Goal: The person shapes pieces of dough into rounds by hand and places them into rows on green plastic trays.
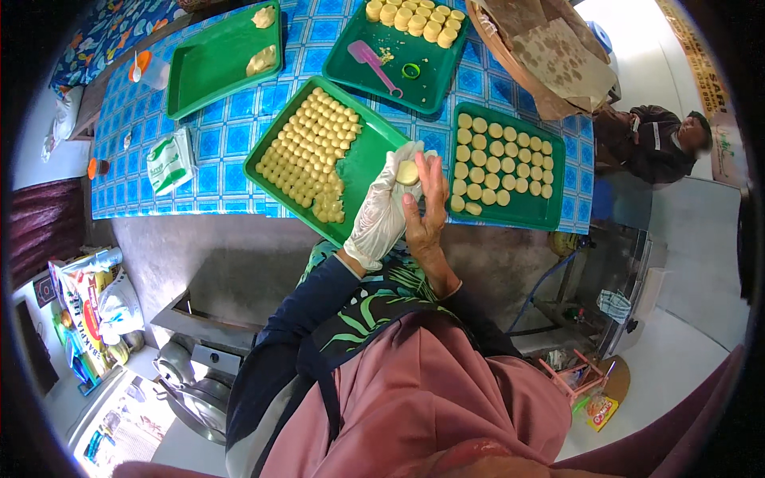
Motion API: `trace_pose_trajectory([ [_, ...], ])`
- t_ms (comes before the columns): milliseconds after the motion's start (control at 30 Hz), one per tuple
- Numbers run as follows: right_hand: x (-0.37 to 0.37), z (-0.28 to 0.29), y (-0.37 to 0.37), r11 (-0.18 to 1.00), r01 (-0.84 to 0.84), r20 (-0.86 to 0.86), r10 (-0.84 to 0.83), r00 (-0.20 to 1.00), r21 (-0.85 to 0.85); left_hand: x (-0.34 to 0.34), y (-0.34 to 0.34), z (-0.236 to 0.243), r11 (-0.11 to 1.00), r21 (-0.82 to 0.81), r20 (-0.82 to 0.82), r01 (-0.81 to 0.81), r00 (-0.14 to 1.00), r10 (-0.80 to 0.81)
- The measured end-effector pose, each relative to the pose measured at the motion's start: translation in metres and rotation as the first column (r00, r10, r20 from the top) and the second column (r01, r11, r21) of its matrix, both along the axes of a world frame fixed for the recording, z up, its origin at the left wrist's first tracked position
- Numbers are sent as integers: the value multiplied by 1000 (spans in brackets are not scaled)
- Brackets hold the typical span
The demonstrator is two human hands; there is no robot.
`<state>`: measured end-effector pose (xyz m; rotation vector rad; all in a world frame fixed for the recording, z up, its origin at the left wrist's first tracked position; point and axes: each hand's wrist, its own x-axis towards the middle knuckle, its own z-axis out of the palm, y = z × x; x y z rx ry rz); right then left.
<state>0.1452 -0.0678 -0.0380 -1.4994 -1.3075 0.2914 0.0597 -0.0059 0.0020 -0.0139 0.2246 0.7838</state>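
Observation:
A pale yellow round dough disc [407, 173] lies between my two hands, over the near right edge of a green tray [368, 171]. My left hand [376, 215], in a thin whitish glove, holds the disc from the left and below. My bare right hand [428, 219] closes on its right side, fingers upright and thumb bent just beneath it. Rows of small pale dough balls [307, 147] fill the left part of that tray. To the right, another green tray [550, 209] carries rows of similar flat discs [494, 165].
A far green tray [343, 68] holds stacked discs [414, 17], a pink spatula [368, 60] and a green ring cutter [410, 71]. Dough lumps [261, 60] lie in the far-left tray [215, 84]. A plastic packet [170, 162] rests on the blue checked tablecloth [219, 185]. A person [661, 143] sits at right.

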Motion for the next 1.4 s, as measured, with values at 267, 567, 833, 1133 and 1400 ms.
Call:
trace_pose_trajectory([
  [267,19,2,-12,998,59,-128,-61,990,-19,29,-15,-7,988,140,-175,-58,981,83],
  [567,94,9,-20,991,117,261,-98,960,-58,62,-37,1,995,100,-115,-9,993,20],
  [833,138,12,-30,994,-71,240,90,967,-83,75,-48,-25,999,-50,61,19,998,-16],
  [1133,174,16,-29,968,-250,-45,248,968,-29,108,-55,-22,618,714,-648,328,644,407],
  [1400,179,19,-35,998,-53,108,56,993,-32,140,-58,-23,996,42,-338,-78,937,87],
])
